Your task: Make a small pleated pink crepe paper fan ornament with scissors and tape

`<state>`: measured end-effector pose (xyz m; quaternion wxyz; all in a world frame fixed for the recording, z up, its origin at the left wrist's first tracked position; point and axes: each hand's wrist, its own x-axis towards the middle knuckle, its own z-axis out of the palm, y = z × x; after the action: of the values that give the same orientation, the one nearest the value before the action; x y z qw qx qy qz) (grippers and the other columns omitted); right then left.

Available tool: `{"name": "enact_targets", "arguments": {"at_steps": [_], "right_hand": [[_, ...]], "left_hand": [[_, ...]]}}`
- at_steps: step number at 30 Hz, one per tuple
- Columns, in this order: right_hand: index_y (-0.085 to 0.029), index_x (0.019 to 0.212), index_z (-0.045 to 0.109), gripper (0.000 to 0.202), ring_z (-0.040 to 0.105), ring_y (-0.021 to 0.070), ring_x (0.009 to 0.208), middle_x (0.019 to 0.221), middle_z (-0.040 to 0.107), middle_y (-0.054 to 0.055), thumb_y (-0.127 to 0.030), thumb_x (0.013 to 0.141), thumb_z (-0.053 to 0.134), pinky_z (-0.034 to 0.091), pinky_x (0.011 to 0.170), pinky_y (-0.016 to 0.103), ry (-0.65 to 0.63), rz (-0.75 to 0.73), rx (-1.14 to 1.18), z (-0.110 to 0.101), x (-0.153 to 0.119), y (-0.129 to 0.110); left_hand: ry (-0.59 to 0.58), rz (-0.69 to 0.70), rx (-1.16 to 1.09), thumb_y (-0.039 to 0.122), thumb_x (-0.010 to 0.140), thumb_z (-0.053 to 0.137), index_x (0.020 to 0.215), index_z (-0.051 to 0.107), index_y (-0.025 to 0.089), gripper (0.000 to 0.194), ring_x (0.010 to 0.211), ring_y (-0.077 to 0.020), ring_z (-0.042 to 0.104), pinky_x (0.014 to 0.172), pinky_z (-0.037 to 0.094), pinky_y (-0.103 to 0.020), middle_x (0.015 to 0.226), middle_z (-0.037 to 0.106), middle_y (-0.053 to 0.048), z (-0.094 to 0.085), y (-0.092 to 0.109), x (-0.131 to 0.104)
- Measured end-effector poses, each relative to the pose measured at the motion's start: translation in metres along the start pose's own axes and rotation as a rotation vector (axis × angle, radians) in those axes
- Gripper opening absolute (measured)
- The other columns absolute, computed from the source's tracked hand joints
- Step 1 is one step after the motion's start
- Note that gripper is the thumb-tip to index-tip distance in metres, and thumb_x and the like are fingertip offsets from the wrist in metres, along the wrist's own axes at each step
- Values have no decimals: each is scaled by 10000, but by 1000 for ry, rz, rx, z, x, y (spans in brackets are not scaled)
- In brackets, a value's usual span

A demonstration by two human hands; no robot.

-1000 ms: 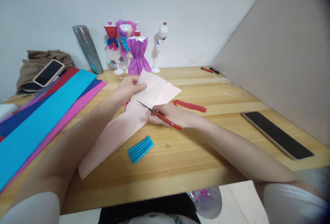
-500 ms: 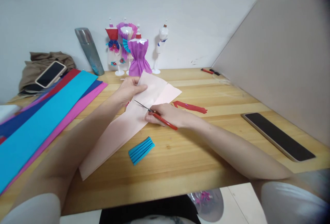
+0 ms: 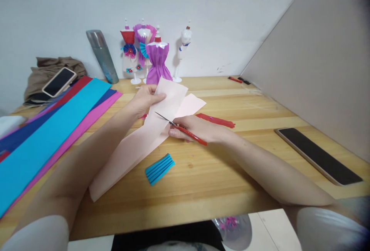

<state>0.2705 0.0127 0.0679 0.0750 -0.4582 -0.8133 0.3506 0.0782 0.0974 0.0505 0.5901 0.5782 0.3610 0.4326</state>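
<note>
My left hand pinches the upper part of a pale pink sheet of crepe paper, thumb on top. The sheet runs down toward the table's near edge, and another pale pink piece shows behind my right wrist. My right hand is closed on red-handled scissors. Their dark blades lie over the sheet and point up and left, looking nearly closed. Below the hands rests a pleated blue piece of paper. A red paper strip lies just beyond my right wrist.
Long coloured paper sheets are stacked at left, near a phone on brown cloth. A flask and several small dress forms, one in purple, stand against the wall. Another phone lies at right.
My right hand and the scissors have shifted slightly right relative to the paper. The upper part of the pink sheet now stands more apart from the piece behind it. My left hand keeps its pinch.
</note>
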Motion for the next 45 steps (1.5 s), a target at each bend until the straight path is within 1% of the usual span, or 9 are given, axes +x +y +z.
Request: {"name": "enact_targets", "arguments": {"at_steps": [4, 7, 11, 18, 23, 28, 36, 42, 45], "right_hand": [[-140, 930, 655, 570, 589, 199, 752, 835, 653, 85, -686, 838, 518, 416, 670, 299, 1, -23, 9, 0, 2, 1], [-132, 888, 643, 594, 567, 177, 708, 802, 633, 73, -707, 829, 507, 401, 655, 286, 0, -18, 30, 1, 3, 1], [-128, 855, 628, 601, 533, 158, 672, 772, 610, 62, -715, 824, 504, 383, 634, 277, 10, -30, 40, 1, 4, 1], [-148, 798, 588, 538, 507, 146, 636, 695, 566, 30, -677, 844, 504, 368, 618, 274, -6, -43, 57, 1, 2, 0], [-150, 807, 579, 531, 504, 138, 608, 690, 562, 31, -669, 859, 477, 368, 583, 265, -21, -62, 47, 0, 1, 2], [-150, 876, 556, 511, 507, 120, 578, 694, 534, 22, -650, 881, 450, 376, 527, 238, -78, -60, 127, 0, 2, 6], [-180, 765, 477, 496, 463, 100, 515, 638, 464, -14, -670, 844, 487, 352, 479, 226, -91, -40, 169, 0, 2, 6], [-182, 704, 471, 485, 388, 95, 513, 584, 416, -28, -647, 838, 505, 295, 494, 235, -49, -18, 89, 0, 1, 8], [-176, 702, 512, 475, 350, 91, 523, 586, 410, -30, -634, 823, 537, 285, 512, 239, -24, -20, 91, 0, 1, 10]], "left_hand": [[-61, 32, 0, 257, 650, 788, 792, 725, 195, 167, 717, -182, 681, 713, 562, -325, 786, 736, -30, -2, -3, 1], [-60, 24, 5, 258, 655, 790, 794, 727, 190, 167, 700, -169, 678, 695, 554, -307, 796, 736, -30, -2, -3, 1], [-42, 6, 1, 247, 647, 791, 789, 717, 191, 169, 727, -186, 684, 731, 557, -338, 815, 733, -39, -1, -2, 1], [-51, 23, -15, 261, 637, 807, 782, 724, 182, 185, 706, -183, 680, 709, 559, -335, 803, 733, -46, -4, -6, 3], [-59, 20, 8, 305, 624, 813, 806, 717, 194, 233, 796, -224, 689, 760, 570, -369, 828, 743, -53, -3, -5, 1], [-59, 24, 10, 274, 650, 798, 786, 718, 194, 177, 716, -176, 675, 711, 552, -329, 807, 733, -39, -2, -4, 1], [-41, 17, -11, 269, 628, 806, 781, 727, 182, 193, 701, -168, 669, 671, 543, -296, 806, 735, -37, -1, -2, 0], [-66, 22, -8, 273, 633, 809, 787, 735, 165, 201, 667, -159, 656, 631, 515, -285, 781, 724, -45, 0, -1, -2], [-65, 23, -11, 264, 632, 810, 783, 736, 159, 198, 653, -153, 648, 623, 505, -283, 765, 722, -41, 1, 0, -2]]}}
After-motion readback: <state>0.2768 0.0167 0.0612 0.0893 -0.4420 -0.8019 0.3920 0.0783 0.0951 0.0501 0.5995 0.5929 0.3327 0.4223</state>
